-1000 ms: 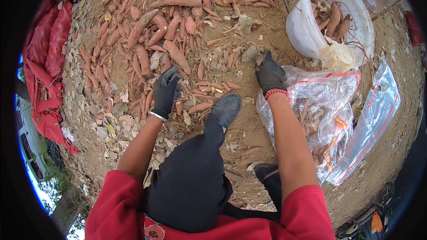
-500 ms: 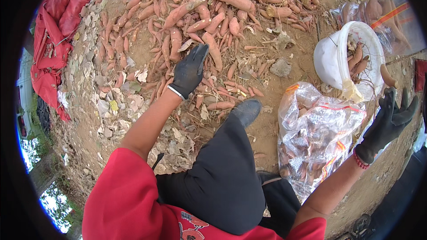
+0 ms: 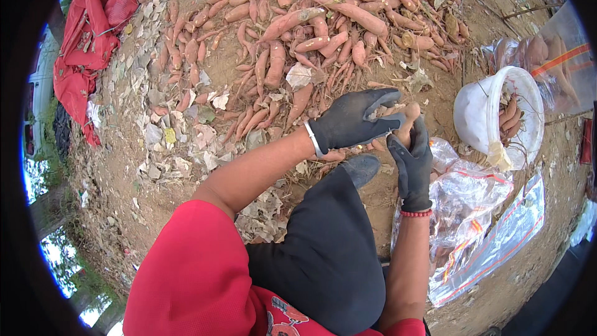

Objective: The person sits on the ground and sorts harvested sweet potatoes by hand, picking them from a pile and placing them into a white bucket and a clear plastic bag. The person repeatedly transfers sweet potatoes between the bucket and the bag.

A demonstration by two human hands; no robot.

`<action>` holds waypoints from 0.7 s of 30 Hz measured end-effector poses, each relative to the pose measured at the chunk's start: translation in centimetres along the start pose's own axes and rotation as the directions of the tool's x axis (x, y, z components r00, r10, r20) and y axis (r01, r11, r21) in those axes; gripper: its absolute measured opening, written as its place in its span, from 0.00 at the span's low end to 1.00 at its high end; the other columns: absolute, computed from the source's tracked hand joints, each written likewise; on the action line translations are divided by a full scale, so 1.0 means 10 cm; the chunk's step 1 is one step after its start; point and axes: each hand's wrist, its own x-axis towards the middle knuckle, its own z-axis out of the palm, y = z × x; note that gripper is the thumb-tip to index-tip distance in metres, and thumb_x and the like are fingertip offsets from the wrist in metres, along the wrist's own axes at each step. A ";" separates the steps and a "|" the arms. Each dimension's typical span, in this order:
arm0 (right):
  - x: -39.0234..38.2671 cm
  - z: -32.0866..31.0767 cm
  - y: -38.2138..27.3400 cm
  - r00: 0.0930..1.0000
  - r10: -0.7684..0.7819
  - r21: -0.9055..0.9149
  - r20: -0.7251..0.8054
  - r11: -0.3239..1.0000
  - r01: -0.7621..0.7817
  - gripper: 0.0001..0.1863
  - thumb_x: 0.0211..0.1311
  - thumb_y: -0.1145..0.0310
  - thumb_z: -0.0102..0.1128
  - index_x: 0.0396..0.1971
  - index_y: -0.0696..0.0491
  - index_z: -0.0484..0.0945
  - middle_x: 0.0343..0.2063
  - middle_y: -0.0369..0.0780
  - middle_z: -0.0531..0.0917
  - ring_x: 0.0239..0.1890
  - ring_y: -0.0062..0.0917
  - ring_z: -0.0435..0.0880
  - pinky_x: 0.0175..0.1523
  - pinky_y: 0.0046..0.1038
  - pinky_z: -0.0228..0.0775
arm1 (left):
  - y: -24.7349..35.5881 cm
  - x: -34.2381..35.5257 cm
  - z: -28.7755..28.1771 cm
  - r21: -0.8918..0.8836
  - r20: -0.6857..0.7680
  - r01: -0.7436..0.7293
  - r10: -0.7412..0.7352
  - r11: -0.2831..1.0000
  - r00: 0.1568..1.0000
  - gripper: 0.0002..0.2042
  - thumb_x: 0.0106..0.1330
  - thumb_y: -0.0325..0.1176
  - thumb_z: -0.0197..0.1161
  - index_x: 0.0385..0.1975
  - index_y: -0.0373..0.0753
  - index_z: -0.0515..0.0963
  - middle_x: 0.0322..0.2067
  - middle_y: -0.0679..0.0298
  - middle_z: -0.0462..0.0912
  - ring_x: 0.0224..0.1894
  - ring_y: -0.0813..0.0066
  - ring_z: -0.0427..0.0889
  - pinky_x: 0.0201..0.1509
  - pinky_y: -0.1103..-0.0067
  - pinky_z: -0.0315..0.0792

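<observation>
1. Both gloved hands now meet on one sweet potato (image 3: 407, 121); half a second ago the right hand (image 3: 411, 165) was flung out wide beside the plastic bag, and the left hand (image 3: 351, 121) was reaching into the heap.
2. The left hand is closed over the root's upper side, while the right hand is wrapped round it from below, fingers curled tight.
3. Beyond the grip lies the pile of sweet potatoes (image 3: 311, 31); to its right stands the white bucket (image 3: 479, 118), and the clear plastic bag (image 3: 472, 211) lies below.
4. Judging from this, one root has been picked out and is being worked two-handed.
</observation>
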 end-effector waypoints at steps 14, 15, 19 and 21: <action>-0.07 -1.50 -0.66 0.988 -0.156 0.701 0.010 0.706 0.104 0.27 0.76 0.61 0.38 0.69 0.57 0.53 0.67 0.52 0.61 0.63 0.38 0.71 0.47 0.26 0.79 | -1.96 -0.15 -1.19 0.464 -0.638 0.737 -0.392 0.491 0.663 0.46 0.43 0.55 0.73 0.60 0.34 0.65 0.49 0.42 0.78 0.52 0.44 0.77 0.55 0.63 0.72; -0.09 -1.37 -0.59 0.986 -0.149 0.673 0.081 0.738 0.056 0.27 0.76 0.61 0.38 0.69 0.57 0.53 0.66 0.52 0.63 0.61 0.38 0.73 0.46 0.25 0.80 | -1.94 -0.11 -1.23 0.475 -0.624 0.737 -0.408 0.480 0.667 0.45 0.43 0.55 0.73 0.59 0.34 0.66 0.48 0.42 0.78 0.52 0.44 0.77 0.55 0.62 0.72; -0.27 -0.54 -0.28 0.991 0.127 0.623 -0.034 0.778 -0.078 0.28 0.73 0.59 0.46 0.66 0.58 0.59 0.56 0.48 0.74 0.50 0.32 0.82 0.41 0.22 0.80 | -1.90 -0.28 -1.38 0.565 -0.474 0.613 -0.391 0.551 0.789 0.40 0.42 0.47 0.73 0.56 0.35 0.68 0.46 0.46 0.79 0.51 0.51 0.78 0.55 0.65 0.73; -0.37 -0.24 -0.19 0.972 0.228 0.615 -0.056 0.775 -0.146 0.25 0.73 0.61 0.47 0.64 0.58 0.61 0.49 0.45 0.80 0.43 0.28 0.84 0.37 0.20 0.79 | -1.73 -0.58 -1.51 0.228 -0.335 0.548 -0.463 0.805 0.821 0.39 0.46 0.38 0.72 0.61 0.35 0.65 0.47 0.53 0.79 0.51 0.59 0.78 0.55 0.69 0.73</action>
